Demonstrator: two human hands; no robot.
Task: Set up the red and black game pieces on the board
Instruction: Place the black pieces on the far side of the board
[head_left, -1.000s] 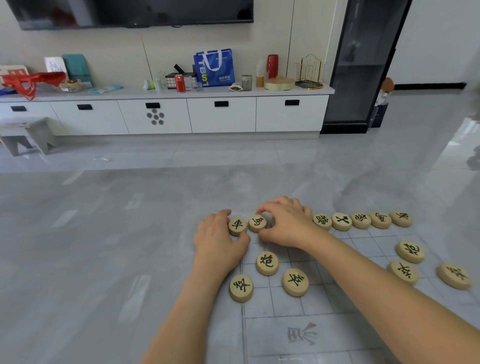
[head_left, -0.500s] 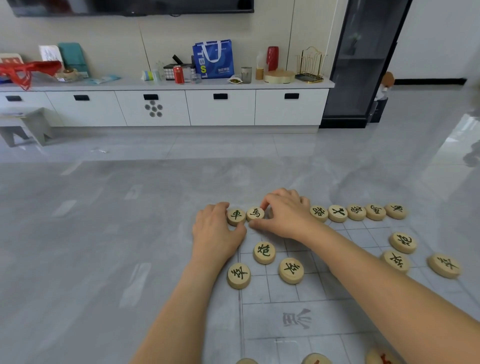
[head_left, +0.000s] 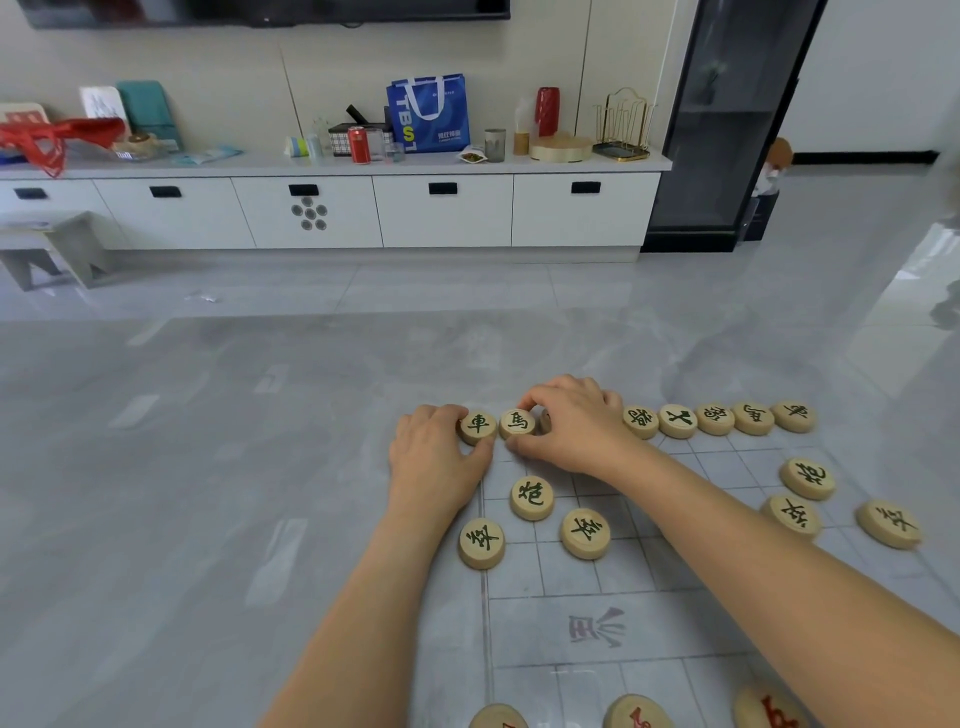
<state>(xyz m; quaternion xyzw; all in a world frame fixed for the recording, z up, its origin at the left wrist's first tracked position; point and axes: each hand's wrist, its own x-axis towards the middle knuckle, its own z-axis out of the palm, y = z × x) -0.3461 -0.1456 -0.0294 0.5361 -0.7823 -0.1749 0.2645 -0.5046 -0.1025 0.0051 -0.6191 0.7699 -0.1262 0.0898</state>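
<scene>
Head view: left hand (head_left: 436, 457) is pinching a round pale wooden disc with a black character (head_left: 477, 426) at the grey gridded board (head_left: 571, 577)'s far corner; right hand (head_left: 576, 431) fingers (head_left: 545, 397) are curling around, pinching the neighbouring black-marked wooden disc (head_left: 517, 422).

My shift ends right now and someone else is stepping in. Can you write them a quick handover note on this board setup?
Left grip pinches the chariot at the far-left corner of the board. Right grip pinches the horse beside it.
Done: black back row runs on rightward; two cannons and four soldiers are down.
To do: release both, then check spots hidden under the right arm. Three red pieces show, cut off at the near edge; red's side needs checking.
</scene>
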